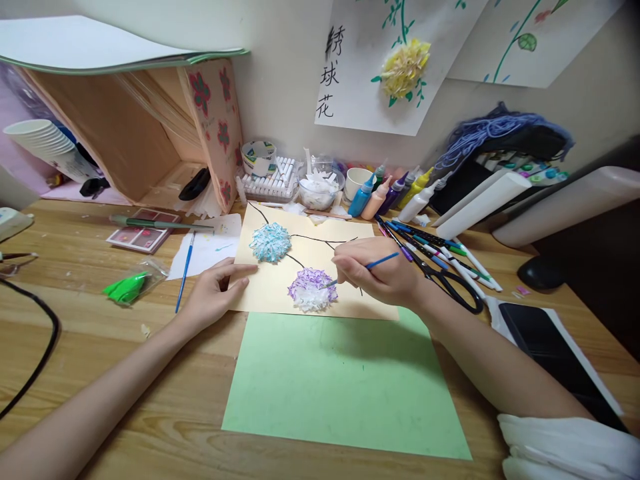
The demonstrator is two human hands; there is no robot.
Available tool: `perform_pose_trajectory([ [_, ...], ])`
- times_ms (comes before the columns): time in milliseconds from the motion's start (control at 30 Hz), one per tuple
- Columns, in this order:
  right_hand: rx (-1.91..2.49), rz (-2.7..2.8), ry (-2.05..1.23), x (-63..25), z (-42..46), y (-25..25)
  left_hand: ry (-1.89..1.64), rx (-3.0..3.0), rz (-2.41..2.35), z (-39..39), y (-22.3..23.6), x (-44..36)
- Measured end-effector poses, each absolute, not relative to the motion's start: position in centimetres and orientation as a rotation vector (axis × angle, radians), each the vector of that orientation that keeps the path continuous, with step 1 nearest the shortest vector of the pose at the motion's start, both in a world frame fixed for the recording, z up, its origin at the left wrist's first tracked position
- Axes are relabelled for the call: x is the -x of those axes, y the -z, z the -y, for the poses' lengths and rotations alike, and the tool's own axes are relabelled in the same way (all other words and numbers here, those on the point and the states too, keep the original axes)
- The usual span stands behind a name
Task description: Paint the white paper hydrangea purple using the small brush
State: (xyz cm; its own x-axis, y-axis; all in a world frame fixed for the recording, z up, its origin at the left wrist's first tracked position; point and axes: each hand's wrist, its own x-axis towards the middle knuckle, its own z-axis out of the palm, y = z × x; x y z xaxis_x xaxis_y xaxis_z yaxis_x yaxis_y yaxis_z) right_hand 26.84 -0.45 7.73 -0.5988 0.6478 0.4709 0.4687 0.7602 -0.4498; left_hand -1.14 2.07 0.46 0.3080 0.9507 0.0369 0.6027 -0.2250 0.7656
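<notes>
White sleeve (565, 447) cloth comes nearest, at the near right corner of the worktop (165, 413), with a green sheet (325, 387) lying left of it along the near edge. Beyond that sheet, overlapping its far edge, is cream paper (270, 290) bearing a blue-and-white paper flower (270, 241) and, near its near edge, a purple-and-white paper flower (310, 287).

That purple-and-white bloom lies directly left of the right hand (375, 270), the nearer of the two. Thumb and fingers there are pinched closed around a blue paintbrush (383, 260); its long axis slants leftward and slightly nearward, putting the tip at the bloom's right side, though contact is hard to confirm. Purple marks the flower's far part; white shows nearest. The left hand (213, 297), loosely curled and holding nothing, rests at the cream paper's left edge.

Toward the worktop's far edge, a clear bowl (305, 193) holds white scraps (320, 181). Left of it, a tray (270, 199) carries white markers (280, 176); right of it stands a white cup (356, 185), contents hidden.
</notes>
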Motion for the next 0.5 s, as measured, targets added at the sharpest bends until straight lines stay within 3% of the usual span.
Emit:
perform_pose_trajectory([
  [267, 0.916, 2.293, -0.429, -27.8, 0.4, -8.9, -0.673, -1.943, -1.394, -2.1, -0.7, 1.2],
  [500, 1.464, 2.078, -0.377, -31.5, -0.1, -11.9, -0.690, -1.967, -1.356, -2.3, 0.0, 1.5],
])
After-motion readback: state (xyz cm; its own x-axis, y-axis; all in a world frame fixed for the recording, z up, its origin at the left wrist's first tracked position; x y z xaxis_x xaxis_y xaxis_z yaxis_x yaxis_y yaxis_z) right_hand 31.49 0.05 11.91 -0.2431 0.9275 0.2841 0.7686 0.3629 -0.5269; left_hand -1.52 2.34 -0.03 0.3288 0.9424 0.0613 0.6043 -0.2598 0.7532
